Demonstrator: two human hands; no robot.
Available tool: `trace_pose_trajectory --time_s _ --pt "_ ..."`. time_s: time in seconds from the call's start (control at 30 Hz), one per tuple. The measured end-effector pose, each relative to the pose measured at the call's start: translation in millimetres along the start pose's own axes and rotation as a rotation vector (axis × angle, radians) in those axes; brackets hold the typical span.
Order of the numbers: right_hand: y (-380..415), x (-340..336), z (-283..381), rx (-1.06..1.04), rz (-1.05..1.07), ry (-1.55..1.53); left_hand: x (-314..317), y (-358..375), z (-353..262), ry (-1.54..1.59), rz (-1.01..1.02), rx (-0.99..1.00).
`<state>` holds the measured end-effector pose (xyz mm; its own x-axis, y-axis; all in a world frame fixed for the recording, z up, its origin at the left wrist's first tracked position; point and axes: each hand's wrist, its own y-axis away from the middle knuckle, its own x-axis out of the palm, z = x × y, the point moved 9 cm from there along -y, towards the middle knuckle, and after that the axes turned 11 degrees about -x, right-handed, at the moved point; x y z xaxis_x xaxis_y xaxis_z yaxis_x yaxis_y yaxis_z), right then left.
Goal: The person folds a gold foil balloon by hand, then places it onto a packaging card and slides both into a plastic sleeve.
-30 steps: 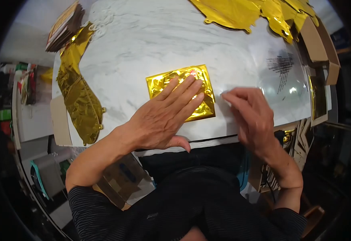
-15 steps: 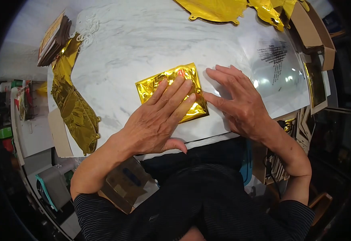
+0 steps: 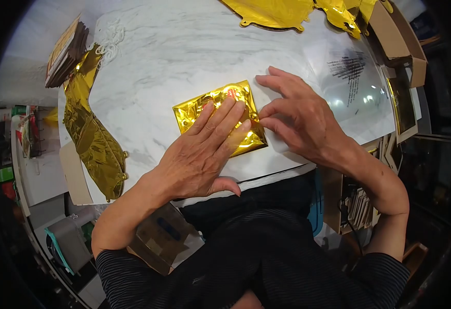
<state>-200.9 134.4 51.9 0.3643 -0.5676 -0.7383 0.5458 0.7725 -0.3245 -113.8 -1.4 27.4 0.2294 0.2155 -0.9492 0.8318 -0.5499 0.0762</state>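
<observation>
A folded gold foil balloon, a shiny flat rectangle with small red marks, lies on the marble-patterned tabletop. My left hand rests flat on it, fingers stretched out and thumb apart, covering its middle. At the balloon's right edge, the thumb and forefinger of my right hand come together in a pinch on the foil. The other fingers of that hand are raised and spread.
Unfolded gold foil lies along the left edge, more gold foil at the back. White string and stacked cardboard are at back left. A clear printed plastic bag and a cardboard box stand right.
My right hand has shifted slightly up, and its forefinger has bent down to meet the thumb at the balloon's edge. My left hand stays in place.
</observation>
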Motion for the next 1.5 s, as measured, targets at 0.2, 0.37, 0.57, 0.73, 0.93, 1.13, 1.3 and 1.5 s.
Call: trace_pose_trajectory --time_s 0.2,0.37,0.57,0.73,0.93,1.13,1.3,1.5 --pt "-0.2 -3.5 -6.2 -0.058 -0.05 0.075 0.1 0.4 0.5 0.0 0.003 0.0" --pt "6.9 1.7 6.9 -0.268 0.039 0.186 -0.1 0.1 0.3 0.009 -0.004 0.001" --pt "17.8 2.3 7.6 -0.226 0.066 0.266 0.6 -0.8 0.5 0.0 0.016 -0.01" --pt "11.9 -2.0 4.3 0.014 0.063 0.163 2.2 -1.5 0.7 -0.005 0.026 -0.021" --pt "4.0 18.4 -21.4 0.479 0.108 -0.292 0.4 -1.0 0.8 0.004 0.003 -0.006" --pt "9.0 31.4 -29.5 0.738 0.207 -0.603 3.2 0.9 1.2 -0.071 -0.026 0.024" --pt "6.5 36.4 -19.1 0.802 0.243 -0.657 1.2 2.1 1.4 0.005 -0.041 0.025" --pt "17.4 55.0 -26.5 0.914 0.267 -0.934 1.7 1.9 2.0 -0.029 -0.036 0.029"
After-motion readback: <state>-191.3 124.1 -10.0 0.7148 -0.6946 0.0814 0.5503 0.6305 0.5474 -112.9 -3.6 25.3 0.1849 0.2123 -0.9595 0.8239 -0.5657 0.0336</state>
